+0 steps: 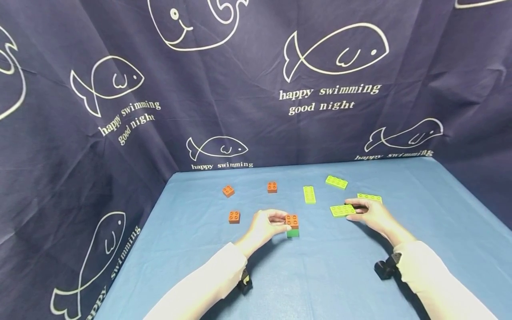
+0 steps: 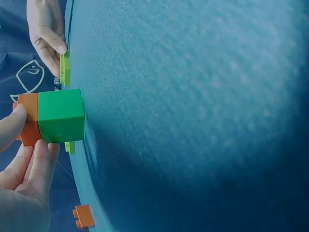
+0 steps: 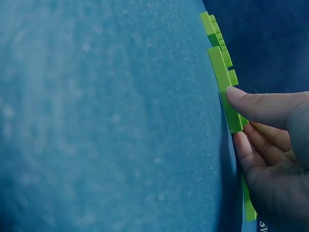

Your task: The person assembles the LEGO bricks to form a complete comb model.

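Note:
Near the middle of the table my left hand (image 1: 266, 226) pinches an orange toy brick (image 1: 291, 221) between thumb and fingers. That brick sits on top of a green block (image 2: 62, 116), which stands at the cloth in the left wrist view. Over to the right, my right hand (image 1: 370, 213) grips one end of a flat lime-green studded brick (image 1: 342, 210). In the right wrist view, the thumb lies along the side of this lime-green brick (image 3: 225, 92) and the fingertips are under its near end.
Orange bricks (image 1: 228, 191), (image 1: 272, 187) and an orange brick (image 1: 234, 217) lie left of centre. Lime-green bricks (image 1: 309, 194), a lime-green brick (image 1: 336, 182) and another lime-green brick (image 1: 370, 198) lie towards the back right. A dark printed curtain (image 1: 256, 98) hangs behind the blue-covered table (image 1: 312, 275).

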### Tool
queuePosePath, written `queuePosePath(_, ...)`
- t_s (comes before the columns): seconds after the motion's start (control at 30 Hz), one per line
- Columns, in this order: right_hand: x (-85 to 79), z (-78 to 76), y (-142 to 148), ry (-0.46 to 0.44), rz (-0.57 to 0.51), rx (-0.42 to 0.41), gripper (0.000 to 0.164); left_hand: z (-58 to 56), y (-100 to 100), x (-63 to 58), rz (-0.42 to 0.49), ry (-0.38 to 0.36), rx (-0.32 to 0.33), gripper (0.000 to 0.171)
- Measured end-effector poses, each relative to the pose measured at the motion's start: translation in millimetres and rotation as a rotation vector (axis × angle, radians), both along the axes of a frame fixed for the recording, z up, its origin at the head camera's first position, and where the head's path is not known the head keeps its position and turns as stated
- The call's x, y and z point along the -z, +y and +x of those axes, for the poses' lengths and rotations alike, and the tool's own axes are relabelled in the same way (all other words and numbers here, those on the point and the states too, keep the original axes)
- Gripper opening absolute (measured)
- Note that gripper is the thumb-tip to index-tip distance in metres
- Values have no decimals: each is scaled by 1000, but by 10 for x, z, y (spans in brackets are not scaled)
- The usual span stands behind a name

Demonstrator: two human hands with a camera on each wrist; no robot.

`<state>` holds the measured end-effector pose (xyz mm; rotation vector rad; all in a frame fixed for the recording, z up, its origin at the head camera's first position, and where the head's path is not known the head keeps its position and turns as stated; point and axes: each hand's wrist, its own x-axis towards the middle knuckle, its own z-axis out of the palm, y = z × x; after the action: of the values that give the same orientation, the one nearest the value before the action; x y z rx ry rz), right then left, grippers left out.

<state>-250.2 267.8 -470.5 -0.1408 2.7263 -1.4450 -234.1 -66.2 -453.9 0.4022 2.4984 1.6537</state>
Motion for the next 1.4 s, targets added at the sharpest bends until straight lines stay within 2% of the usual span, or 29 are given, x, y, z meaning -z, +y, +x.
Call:
queuePosePath(0.27, 27, -16, -1, -13, 38, 15, 50, 18, -5, -2, 0, -1, 7, 32)
queuePosePath(0.77, -11, -38, 7, 0, 39, -40, 49, 10, -24, 3, -3, 20, 14, 31)
queuePosePath(1.1, -75, -69, -5, 35, 123, -61, 45, 27, -11, -14, -3, 21, 0, 31)
queuePosePath(1.4, -124, -46, 3, -33, 147, -36, 47, 7, 17, 57, 60, 23, -6, 32)
